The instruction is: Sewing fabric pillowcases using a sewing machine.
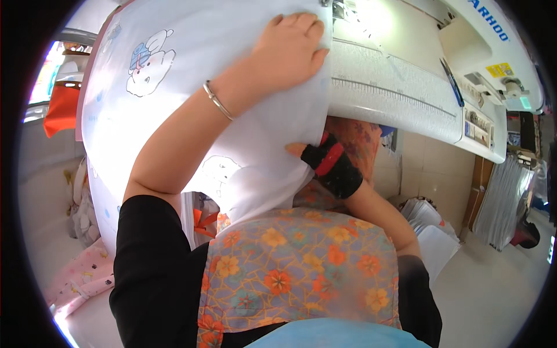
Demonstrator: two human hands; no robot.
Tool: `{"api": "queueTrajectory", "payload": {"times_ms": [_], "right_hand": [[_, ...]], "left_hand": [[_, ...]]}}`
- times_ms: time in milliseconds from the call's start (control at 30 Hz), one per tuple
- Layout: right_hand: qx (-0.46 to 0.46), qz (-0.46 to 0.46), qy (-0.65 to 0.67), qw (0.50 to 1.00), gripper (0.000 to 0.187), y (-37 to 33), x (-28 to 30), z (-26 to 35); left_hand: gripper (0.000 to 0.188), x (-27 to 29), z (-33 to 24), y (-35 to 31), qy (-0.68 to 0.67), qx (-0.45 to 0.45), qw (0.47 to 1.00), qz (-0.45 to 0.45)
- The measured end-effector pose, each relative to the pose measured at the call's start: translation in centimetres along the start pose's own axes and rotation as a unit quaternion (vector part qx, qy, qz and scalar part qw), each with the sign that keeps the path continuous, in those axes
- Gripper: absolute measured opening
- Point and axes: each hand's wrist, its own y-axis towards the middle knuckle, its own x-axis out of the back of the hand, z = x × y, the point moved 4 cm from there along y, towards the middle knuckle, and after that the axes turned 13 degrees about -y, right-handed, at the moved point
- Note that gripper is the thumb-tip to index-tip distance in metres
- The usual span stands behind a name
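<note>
A wide sheet of white fabric (pixel 191 133) printed with cartoon animals covers the left part of the sewing table and hangs down toward my lap. My left hand (pixel 293 49), with a metal bangle on its wrist, presses palm down on the fabric beside its right edge. Its thumb stands apart from the other fingers, and nothing is gripped. Lower down, my right hand (pixel 333 165) wears a black and red fingerless glove. Its thumb lies over the fabric's edge while the other fingers are hidden underneath, closed on the cloth.
A white sewing machine (pixel 487 40) stands at the upper right, its lamp lit. Dark tweezers or snips (pixel 451 81) lie by its base, near a printed ruler scale (pixel 394 93). Stacked sheets (pixel 502 200) stand at right. Pink cloth (pixel 87 275) hangs at lower left.
</note>
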Motion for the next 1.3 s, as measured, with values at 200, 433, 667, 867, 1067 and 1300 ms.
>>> {"api": "queueTrajectory", "payload": {"times_ms": [200, 433, 667, 867, 1067, 1300], "right_hand": [[-0.053, 0.01, 0.127, 0.99, 0.043, -0.1, -0.2, 0.7], [-0.067, -0.023, 0.097, 0.993, 0.042, -1.4, -1.3, 1.8], [-0.072, 0.022, 0.033, 0.997, 0.044, -2.3, -0.8, 2.0], [-0.085, 0.004, 0.1, 0.991, 0.044, -1.1, -0.7, 1.4], [-0.102, -0.048, 0.103, 0.988, 0.043, -0.5, 0.3, 3.0], [-0.043, -0.094, 0.021, 0.994, 0.042, -0.4, 1.6, 6.6]], "left_hand": [[0.039, 1.4, 0.9, 1.4, -0.059, -0.03, 0.998, -0.008], [0.032, 2.2, 0.4, 1.3, -0.071, 0.011, 0.997, 0.016], [0.031, 2.9, -3.1, -2.0, -0.087, -0.032, 0.996, -0.019], [0.03, 3.2, -1.9, -0.6, -0.086, -0.04, 0.995, -0.02], [0.028, 2.5, -1.1, 0.5, -0.072, -0.027, 0.997, 0.018], [0.031, 1.8, 0.3, 1.4, -0.091, -0.008, 0.996, 0.012]]}}
